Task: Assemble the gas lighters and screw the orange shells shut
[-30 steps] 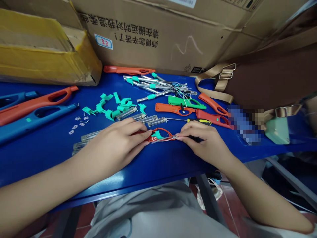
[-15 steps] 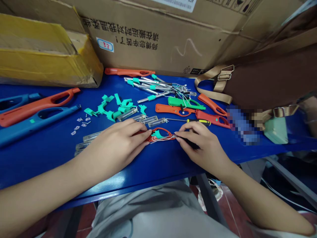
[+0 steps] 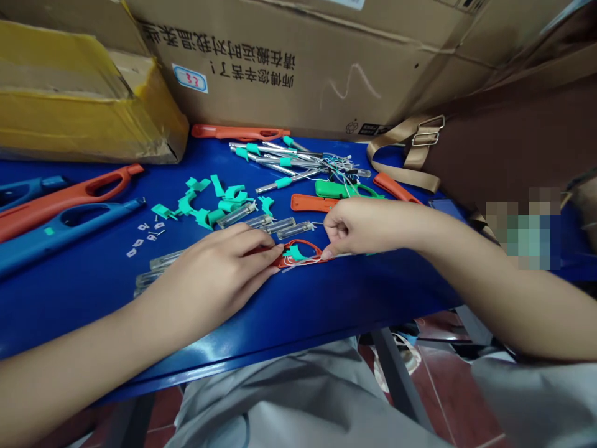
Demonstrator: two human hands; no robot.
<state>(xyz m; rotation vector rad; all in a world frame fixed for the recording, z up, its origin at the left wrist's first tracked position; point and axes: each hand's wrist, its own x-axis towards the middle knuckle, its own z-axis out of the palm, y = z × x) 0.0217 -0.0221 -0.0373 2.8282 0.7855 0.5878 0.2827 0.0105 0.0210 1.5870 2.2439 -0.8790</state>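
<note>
An orange lighter shell half (image 3: 303, 254) with a teal trigger and thin white wires lies on the blue table (image 3: 298, 305). My left hand (image 3: 219, 274) rests flat across its left end, fingers stretched out and pressing it down. My right hand (image 3: 359, 227) has its fingers curled and pinched over the shell's right end, where a thin metal tube sticks out; what the fingertips pinch is too small to name.
Teal triggers (image 3: 209, 202), clear gas tubes (image 3: 275, 225), metal nozzle tubes (image 3: 280, 162), and orange, green and blue shells (image 3: 69, 214) are scattered behind. Cardboard boxes (image 3: 303, 56) stand along the back. A brown bag (image 3: 504, 143) sits at right.
My right hand has lifted and swung its arm over the table, now covering the shells at right; its fingers curl above the shell's end. The left hand stayed put.
</note>
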